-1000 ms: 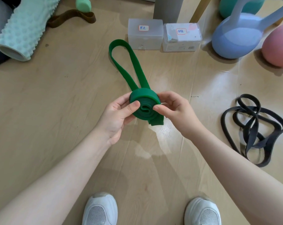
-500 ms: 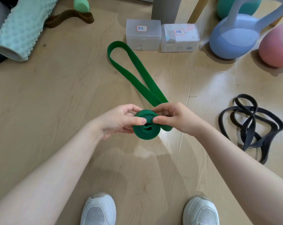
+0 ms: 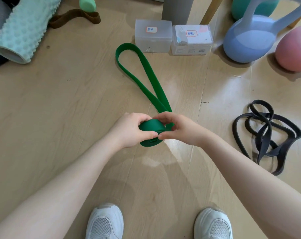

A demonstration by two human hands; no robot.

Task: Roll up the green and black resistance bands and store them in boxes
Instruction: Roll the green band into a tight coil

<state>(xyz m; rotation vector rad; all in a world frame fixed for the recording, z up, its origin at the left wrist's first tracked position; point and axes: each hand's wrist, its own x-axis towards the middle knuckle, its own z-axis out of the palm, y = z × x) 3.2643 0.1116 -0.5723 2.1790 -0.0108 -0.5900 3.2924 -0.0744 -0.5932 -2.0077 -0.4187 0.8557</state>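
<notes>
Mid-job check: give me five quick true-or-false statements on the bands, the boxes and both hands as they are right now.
1. Both hands grip the rolled part of the wide green resistance band. True: left hand, right hand.
2. The green band is fully rolled. False: a long loop lies unrolled on the wooden floor.
3. The thin black resistance band lies loose on the floor. True.
4. The black band sits inside a box. False: it lies apart from both boxes.
5. Two translucent plastic boxes stand side by side. True.
</notes>
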